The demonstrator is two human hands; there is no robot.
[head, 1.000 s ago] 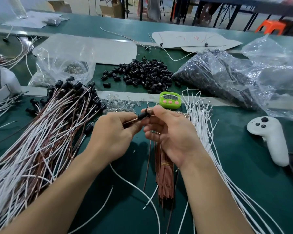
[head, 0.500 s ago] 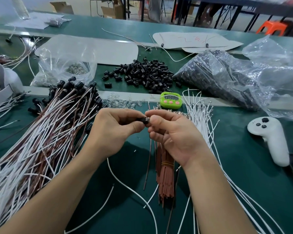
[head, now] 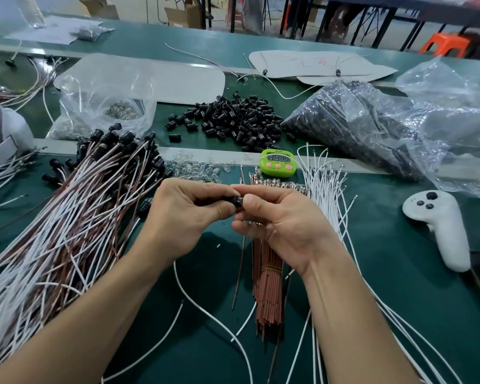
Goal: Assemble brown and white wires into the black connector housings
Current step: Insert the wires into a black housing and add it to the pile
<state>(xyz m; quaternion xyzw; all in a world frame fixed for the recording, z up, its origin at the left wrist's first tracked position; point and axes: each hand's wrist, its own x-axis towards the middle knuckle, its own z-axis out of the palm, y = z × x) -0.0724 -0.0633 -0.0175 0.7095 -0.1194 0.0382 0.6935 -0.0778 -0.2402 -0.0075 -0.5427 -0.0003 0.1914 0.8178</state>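
Note:
A small black connector housing (head: 235,201) sits between my two hands above the green mat. My left hand (head: 187,214) grips it from the left with thumb and fingers. My right hand (head: 280,220) pinches its right end with thumb and forefinger. A white wire (head: 205,311) and a thin brown wire (head: 239,273) trail down from my hands toward me. Under my right hand lies a banded bundle of brown wires (head: 268,295). Loose white wires (head: 327,187) fan out to the right. A heap of black housings (head: 233,120) lies farther back.
Finished brown and white wire assemblies (head: 67,217) are piled at the left. A green timer (head: 278,162) stands behind my hands, with clear small parts (head: 200,170) beside it. A white controller (head: 441,228) lies at the right. Plastic bags (head: 372,120) of parts fill the back right.
Both hands have come closer together around the housing and dropped slightly. The housing, first tilted up between the fingertips, now lies level and mostly hidden by the fingers.

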